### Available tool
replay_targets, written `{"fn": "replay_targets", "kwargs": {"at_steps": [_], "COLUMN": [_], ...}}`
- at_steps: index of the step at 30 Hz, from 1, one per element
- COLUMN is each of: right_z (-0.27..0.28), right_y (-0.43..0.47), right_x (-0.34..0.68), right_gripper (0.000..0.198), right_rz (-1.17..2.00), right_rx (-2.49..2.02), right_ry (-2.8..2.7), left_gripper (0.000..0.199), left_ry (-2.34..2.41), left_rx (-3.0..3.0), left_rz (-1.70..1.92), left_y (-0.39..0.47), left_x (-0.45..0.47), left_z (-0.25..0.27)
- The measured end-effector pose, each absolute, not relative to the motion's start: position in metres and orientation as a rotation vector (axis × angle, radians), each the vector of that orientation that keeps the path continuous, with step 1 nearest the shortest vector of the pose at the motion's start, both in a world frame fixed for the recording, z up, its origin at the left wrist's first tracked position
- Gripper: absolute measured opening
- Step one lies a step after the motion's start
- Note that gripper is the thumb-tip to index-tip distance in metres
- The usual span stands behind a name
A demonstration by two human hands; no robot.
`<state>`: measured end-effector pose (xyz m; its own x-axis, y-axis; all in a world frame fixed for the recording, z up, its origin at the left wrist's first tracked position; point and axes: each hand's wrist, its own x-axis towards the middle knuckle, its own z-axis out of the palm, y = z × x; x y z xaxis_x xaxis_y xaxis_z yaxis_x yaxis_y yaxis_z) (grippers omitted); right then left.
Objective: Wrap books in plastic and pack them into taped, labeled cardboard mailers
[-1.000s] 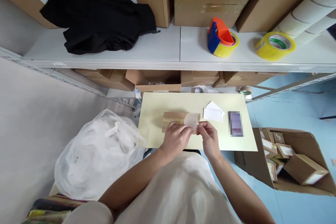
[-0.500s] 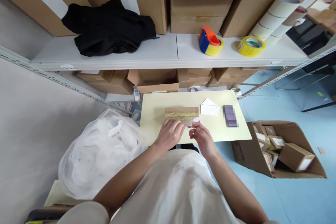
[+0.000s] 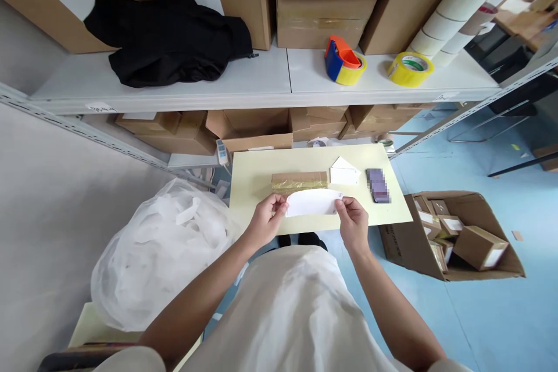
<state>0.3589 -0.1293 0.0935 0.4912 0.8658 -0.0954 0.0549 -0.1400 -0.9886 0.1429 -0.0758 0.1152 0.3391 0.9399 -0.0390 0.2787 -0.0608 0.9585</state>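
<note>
A white label (image 3: 313, 203) is stretched between my two hands, its upper edge curving. My left hand (image 3: 267, 220) pinches its left end, and my right hand (image 3: 353, 222) pinches the right end. Just behind it, a long narrow cardboard box (image 3: 299, 179) sealed with clear yellowish tape lies on the pale yellow table (image 3: 250, 177). The label covers part of the box's near side. To the right of the box rest a few more white labels (image 3: 344, 174), overlapping each other. Further right lies a pixelated purple object (image 3: 378, 185).
A shelf (image 3: 270, 79) crosses behind the table, with a tape dispenser (image 3: 344, 61), a yellow tape roll (image 3: 410, 69) and black cloth (image 3: 174, 35). A large open carton (image 3: 401, 244) of small boxes stands on the floor at right. A white plastic bag (image 3: 152, 261) bulges at left.
My hands were close together at the box's near edge. They have moved apart, and the white label is now spread between them. The view has shifted slightly.
</note>
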Motion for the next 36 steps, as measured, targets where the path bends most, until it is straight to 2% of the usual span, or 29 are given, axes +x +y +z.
{"fn": "replay_targets", "kwargs": {"at_steps": [10,15,20,30,36], "right_z": [0.050,0.031,0.022,0.010,0.006], "right_y": [-0.124,-0.081,-0.046,-0.037,-0.036], "right_x": [0.362,0.372,0.378,0.378,0.370], "right_gripper": [0.039,0.041,0.034,0.024,0.020], "right_rz": [1.053,0.980,0.851,0.784,0.548], "right_rx": [-1.782,-1.921,-2.065,-2.183,-2.263], "right_ry": [-0.847,-0.969,-1.152,-1.294,-1.568], "left_gripper": [0.019,0.018,0.015,0.014,0.016], "left_ry": [1.447,1.587,1.673,1.732,1.827], "left_rx": [1.430,1.484,1.540,1.631,1.784], "left_rz": [0.593,0.532,0.464,0.425,0.241], "left_y": [-0.077,-0.038,-0.010,-0.009,-0.008], "left_x": [0.143,0.156,0.167,0.173,0.180], "left_z": [0.051,0.034,0.014,0.011,0.019]}}
